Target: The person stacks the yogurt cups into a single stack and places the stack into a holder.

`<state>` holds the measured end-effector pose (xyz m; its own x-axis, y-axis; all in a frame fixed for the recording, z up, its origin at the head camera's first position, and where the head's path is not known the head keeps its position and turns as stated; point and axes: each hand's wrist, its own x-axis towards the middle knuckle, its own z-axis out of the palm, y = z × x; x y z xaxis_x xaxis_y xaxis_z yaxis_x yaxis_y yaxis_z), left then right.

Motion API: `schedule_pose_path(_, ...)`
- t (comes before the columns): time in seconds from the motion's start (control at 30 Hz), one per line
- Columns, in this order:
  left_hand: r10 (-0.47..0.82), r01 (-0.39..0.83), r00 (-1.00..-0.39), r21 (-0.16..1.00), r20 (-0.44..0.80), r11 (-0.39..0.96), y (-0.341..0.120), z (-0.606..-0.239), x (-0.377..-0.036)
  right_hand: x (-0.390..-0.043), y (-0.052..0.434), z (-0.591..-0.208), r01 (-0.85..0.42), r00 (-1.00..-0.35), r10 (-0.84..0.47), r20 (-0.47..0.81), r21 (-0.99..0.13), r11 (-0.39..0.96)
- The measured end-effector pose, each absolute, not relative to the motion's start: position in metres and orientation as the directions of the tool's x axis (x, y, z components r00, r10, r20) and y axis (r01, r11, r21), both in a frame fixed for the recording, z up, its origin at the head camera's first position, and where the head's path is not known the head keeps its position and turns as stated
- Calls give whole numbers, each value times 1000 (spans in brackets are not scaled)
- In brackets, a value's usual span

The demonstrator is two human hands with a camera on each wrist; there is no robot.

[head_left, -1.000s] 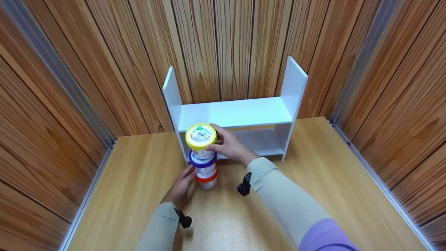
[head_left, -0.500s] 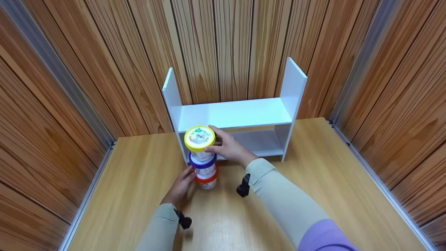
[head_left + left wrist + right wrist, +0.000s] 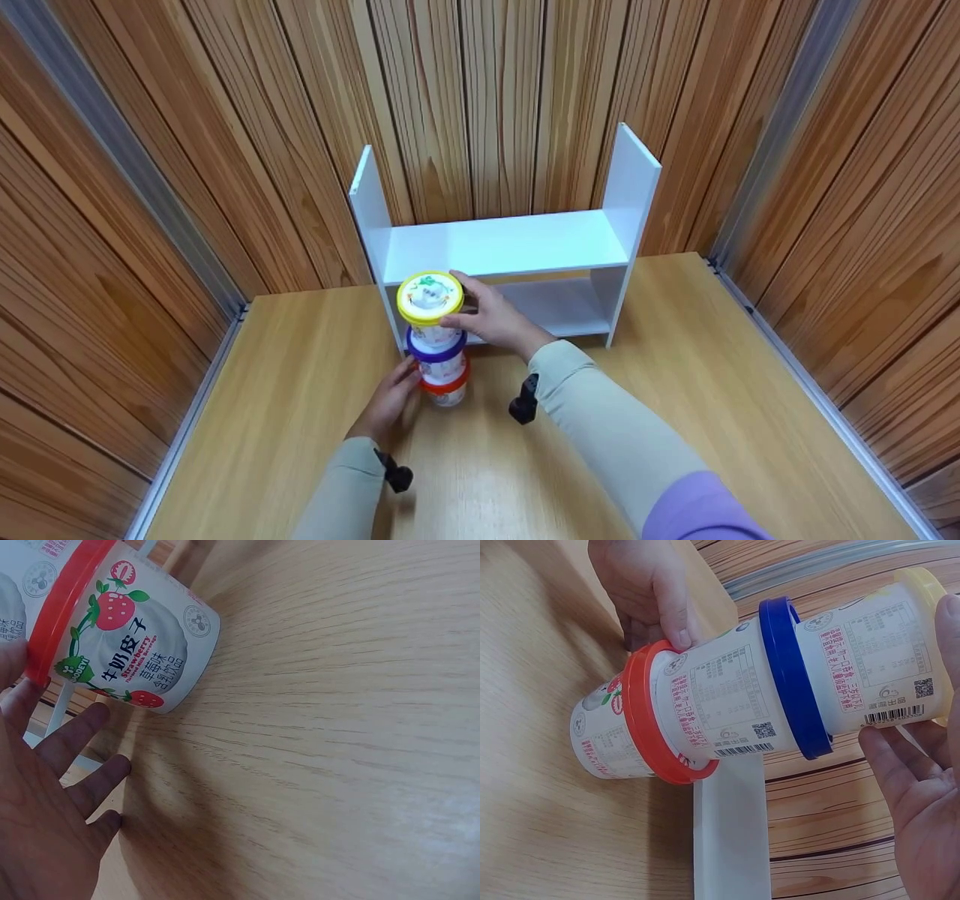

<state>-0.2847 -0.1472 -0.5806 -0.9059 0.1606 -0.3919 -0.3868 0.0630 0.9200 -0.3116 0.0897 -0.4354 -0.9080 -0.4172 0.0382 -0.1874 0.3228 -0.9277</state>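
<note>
Right hand (image 3: 491,319) grips yellow-lid cup (image 3: 430,298) atop stack; left hand (image 3: 390,401), fingers spread, thumb touching red-lid cup (image 3: 447,390), steadies base on desk (image 3: 675,420).

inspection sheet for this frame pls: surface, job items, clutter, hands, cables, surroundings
Surface: wooden table, bare grain.
Job's things: three cups stacked upright: red-lidded cup at the bottom, blue-lidded cup in the middle, yellow-lidded cup on top.
Clutter: nothing seen.
Hands: left hand touches the stack at the red lid; right hand grips the yellow-lidded cup.
Cables: nothing seen.
Surroundings: white shelf unit behind the stack, shelves bare; wood-panelled walls.
</note>
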Motion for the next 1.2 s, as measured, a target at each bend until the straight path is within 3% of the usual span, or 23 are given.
schedule_pose_path(0.63,158,-396,-904,917,-398,46,-147,-581,-282,-312,86,-435,-169,-914,-405,12,-919,355)
schedule_pose_path(0.87,152,-364,-913,925,-377,108,-147,-582,-281,-311,86,-436,-207,-906,-423,36,-907,366)
schedule_pose_path(1.07,163,-384,-907,922,-388,58,-147,-581,-276,-312,90,-437,-201,-903,-429,29,-910,361)
schedule_pose_path(1.2,194,-320,-924,944,-329,77,-149,-580,-274,-312,94,-435,-201,-902,-430,31,-912,356)
